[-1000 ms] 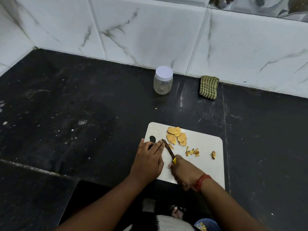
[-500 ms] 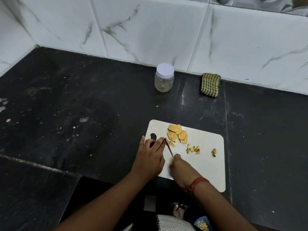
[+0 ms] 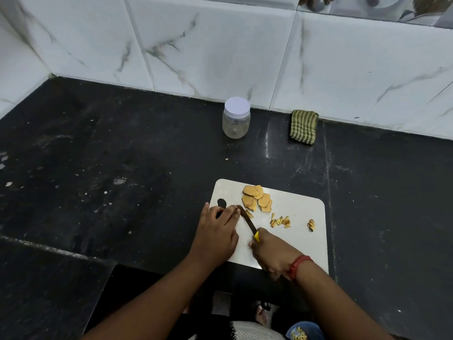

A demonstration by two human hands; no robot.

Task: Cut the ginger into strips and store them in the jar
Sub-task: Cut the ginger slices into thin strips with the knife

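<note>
Your right hand [image 3: 272, 253] is wrapped round the yellow knife handle, the blade [image 3: 246, 218] slanting up-left across the white cutting board [image 3: 301, 241] to your left hand [image 3: 215, 231]. Its fingertips press down on a ginger piece mostly hidden beneath them, so each cut falls just beside those fingers. Uncut ginger slices [image 3: 257, 198] lie just beyond the blade tip; the lidded jar [image 3: 236, 117] stands well apart, near the wall.
</note>
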